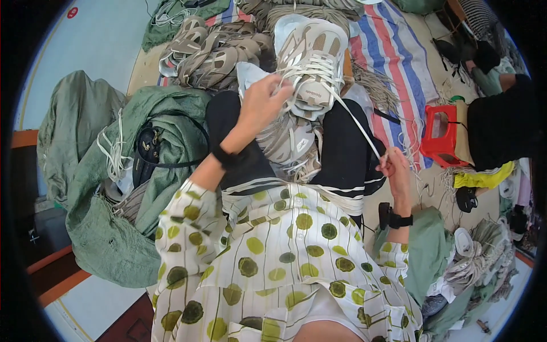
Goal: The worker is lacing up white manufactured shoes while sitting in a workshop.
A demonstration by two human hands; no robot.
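A beige and white sneaker (312, 57) stands on my lap, toe pointing away from me. My left hand (260, 102) grips its side by the lacing. My right hand (393, 165) pinches the end of a white shoelace (356, 122) that runs taut from the sneaker's eyelets down to the right. A second sneaker of the same kind (288, 142) lies on my lap under the first. Both wrists wear black bands.
A pile of beige sneakers (211, 51) lies ahead on the left. Green sacks (119, 228) with a black bag (147, 151) and loose laces sit to my left. A striped cloth (393, 51), a red stool (441, 137) and another seated person (501, 131) are on the right.
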